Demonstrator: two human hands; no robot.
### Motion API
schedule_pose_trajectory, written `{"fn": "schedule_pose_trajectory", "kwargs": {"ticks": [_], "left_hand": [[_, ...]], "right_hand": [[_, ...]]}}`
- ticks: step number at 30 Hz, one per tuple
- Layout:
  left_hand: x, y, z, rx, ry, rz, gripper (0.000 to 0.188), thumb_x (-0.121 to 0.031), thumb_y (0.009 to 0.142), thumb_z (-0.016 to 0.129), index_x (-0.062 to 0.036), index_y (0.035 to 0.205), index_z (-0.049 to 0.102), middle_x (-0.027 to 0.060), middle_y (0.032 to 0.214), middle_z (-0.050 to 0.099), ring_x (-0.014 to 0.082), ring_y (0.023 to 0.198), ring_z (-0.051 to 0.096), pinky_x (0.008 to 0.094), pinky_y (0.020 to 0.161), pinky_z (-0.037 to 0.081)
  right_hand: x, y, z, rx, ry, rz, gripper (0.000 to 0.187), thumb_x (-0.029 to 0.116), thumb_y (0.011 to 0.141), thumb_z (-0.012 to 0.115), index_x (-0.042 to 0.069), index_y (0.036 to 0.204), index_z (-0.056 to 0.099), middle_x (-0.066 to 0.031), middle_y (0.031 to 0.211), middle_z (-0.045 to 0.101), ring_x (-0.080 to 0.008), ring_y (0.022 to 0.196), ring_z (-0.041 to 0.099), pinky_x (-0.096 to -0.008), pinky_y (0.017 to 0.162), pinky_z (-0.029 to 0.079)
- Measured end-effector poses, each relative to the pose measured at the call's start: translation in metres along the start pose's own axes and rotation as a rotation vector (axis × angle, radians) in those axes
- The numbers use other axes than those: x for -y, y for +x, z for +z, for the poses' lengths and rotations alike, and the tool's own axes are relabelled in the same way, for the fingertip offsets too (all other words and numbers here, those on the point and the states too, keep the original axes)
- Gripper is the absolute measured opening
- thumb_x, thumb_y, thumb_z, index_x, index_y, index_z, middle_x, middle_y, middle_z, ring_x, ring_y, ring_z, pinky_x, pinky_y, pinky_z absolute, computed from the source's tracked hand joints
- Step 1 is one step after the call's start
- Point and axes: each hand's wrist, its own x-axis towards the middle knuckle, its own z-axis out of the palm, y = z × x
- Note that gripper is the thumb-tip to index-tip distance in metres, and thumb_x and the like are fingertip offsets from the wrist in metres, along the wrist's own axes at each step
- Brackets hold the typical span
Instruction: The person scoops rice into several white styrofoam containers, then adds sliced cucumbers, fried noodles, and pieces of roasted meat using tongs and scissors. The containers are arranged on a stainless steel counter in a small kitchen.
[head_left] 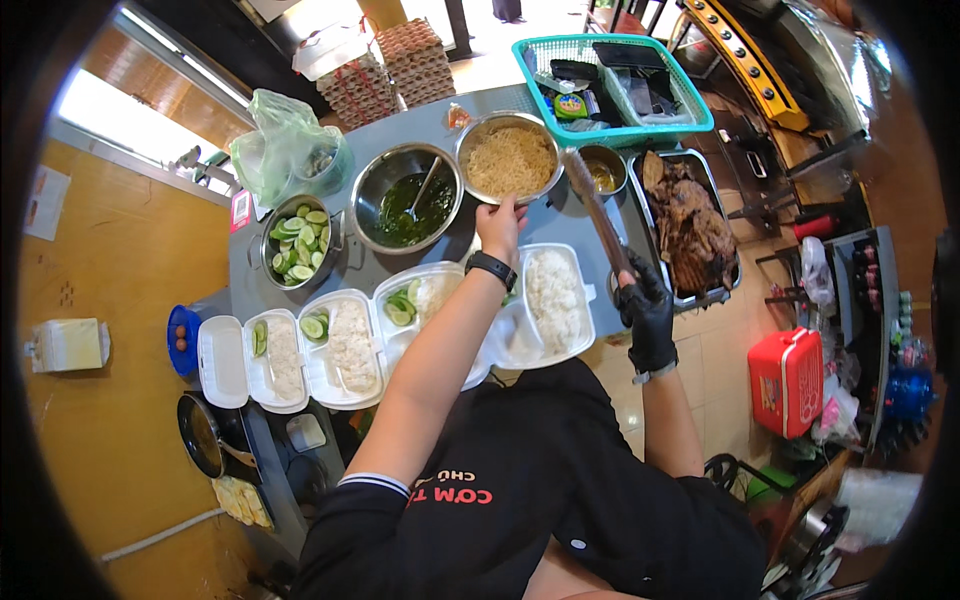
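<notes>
My left hand [501,228], bare with a dark wristband, closes on the near rim of a steel bowl [549,187] that holds pale shredded food [508,160]. My right hand [648,318], in a black glove, grips a long brown brush-like tool [603,222]. The tool's far end is near a small pot [618,163] of yellowish liquid; whether they touch is unclear. Right of it lies a metal tray [737,240] of browned grilled meat [688,220]. Several white foam boxes [222,362] stand open along the near table edge, with rice [556,300] and cucumber slices [314,326]. My left forearm hides part of the middle boxes.
A bowl [361,205] of green sauce with a spoon and a pot [272,235] of sliced cucumber stand left on the grey table [345,278]. Behind are a turquoise basket [620,133], a green plastic bag [275,150] and egg trays [412,62]. A red cooler [786,383] stands right.
</notes>
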Motion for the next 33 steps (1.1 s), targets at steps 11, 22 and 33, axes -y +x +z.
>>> {"fn": "schedule_pose_trajectory", "kwargs": {"ticks": [11,22,33], "left_hand": [[0.012,-0.043,0.026,-0.073,-0.31,0.25,0.011,-0.008,0.087,0.053,-0.0101,0.097,0.049,0.0039,0.086,0.06,0.013,0.072,0.06,0.0269,0.068,0.051],[-0.021,-0.129,-0.009,0.08,-0.273,0.149,0.031,-0.032,0.083,0.042,-0.0083,0.101,0.051,0.0033,0.09,0.06,0.0152,0.081,0.055,0.0304,0.078,0.046],[-0.07,-0.276,-0.144,0.255,-0.232,0.172,0.061,-0.041,0.07,0.045,-0.0016,0.117,0.047,0.0104,0.112,0.056,0.0199,0.105,0.055,0.0311,0.095,0.042]], "right_hand": [[0.004,0.058,-0.061,0.278,-0.09,0.186,0.045,0.007,0.087,0.063,0.005,0.131,0.051,-0.0006,0.089,0.061,-0.0037,0.063,0.048,-0.02,0.056,0.039],[0.091,0.071,-0.06,0.523,-1.099,-0.707,0.043,0.02,0.078,0.07,0.017,0.121,0.062,-0.0126,0.077,0.063,-0.0257,0.058,0.06,-0.0352,0.054,0.048],[0.148,-0.022,0.042,1.122,-1.616,-1.146,0.038,0.025,0.081,0.061,0.019,0.119,0.06,-0.0068,0.06,0.055,-0.0231,0.049,0.057,-0.0373,0.044,0.04]]}}
